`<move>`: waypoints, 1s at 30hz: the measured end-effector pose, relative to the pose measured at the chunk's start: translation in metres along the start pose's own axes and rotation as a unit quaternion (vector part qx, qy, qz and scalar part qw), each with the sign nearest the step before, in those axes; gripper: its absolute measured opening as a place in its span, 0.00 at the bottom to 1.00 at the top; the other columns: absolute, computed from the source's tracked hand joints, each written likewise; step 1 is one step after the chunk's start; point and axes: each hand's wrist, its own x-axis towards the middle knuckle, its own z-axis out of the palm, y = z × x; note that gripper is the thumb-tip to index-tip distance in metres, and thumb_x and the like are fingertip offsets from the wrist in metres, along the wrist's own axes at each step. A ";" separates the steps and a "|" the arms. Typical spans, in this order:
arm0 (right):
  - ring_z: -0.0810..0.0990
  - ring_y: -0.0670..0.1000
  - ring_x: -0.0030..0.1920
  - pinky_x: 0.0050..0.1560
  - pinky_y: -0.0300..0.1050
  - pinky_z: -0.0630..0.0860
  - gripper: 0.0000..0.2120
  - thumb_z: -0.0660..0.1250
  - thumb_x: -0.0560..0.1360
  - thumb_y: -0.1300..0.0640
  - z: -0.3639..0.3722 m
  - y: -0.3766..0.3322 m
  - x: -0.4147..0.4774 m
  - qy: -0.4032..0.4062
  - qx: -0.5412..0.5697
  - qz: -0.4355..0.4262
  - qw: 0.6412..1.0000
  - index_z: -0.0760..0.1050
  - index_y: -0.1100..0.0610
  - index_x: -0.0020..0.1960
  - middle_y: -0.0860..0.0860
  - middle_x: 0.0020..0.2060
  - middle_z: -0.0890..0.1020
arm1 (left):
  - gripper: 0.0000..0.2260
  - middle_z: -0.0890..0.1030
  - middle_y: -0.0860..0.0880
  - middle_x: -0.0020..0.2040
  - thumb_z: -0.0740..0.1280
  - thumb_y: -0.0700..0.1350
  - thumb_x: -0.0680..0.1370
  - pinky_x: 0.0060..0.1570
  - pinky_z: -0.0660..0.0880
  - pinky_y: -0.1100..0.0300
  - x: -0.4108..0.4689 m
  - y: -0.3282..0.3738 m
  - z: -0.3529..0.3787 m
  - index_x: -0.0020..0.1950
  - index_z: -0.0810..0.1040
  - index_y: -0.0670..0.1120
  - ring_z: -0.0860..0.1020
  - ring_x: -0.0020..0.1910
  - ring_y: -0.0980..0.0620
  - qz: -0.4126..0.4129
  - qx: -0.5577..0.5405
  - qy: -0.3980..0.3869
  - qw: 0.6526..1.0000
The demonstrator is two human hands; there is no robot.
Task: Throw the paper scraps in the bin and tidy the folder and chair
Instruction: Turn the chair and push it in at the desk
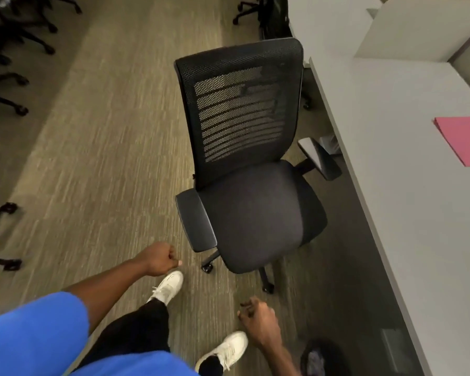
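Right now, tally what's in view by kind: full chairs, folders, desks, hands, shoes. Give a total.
Chair: 1 whole, black, pulled out from the desk
Folder: 1, pink, on the desk
Desk: 1, grey
Hands: 2, left hand and right hand, both empty and curled
Shoes: 2, white, and
Total: 7

pink folder (465, 141) cut off by right edge, chair (251, 169) base mostly hidden under its seat
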 end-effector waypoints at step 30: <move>0.78 0.55 0.69 0.67 0.48 0.76 0.44 0.82 0.70 0.54 0.087 -0.222 0.116 0.164 0.418 0.156 0.880 0.67 0.53 0.81 0.54 0.71 0.79 | 0.21 0.85 0.56 0.65 0.73 0.42 0.79 0.74 0.76 0.49 0.192 0.083 -0.300 0.72 0.76 0.51 0.82 0.66 0.54 0.241 -0.434 0.059 0.866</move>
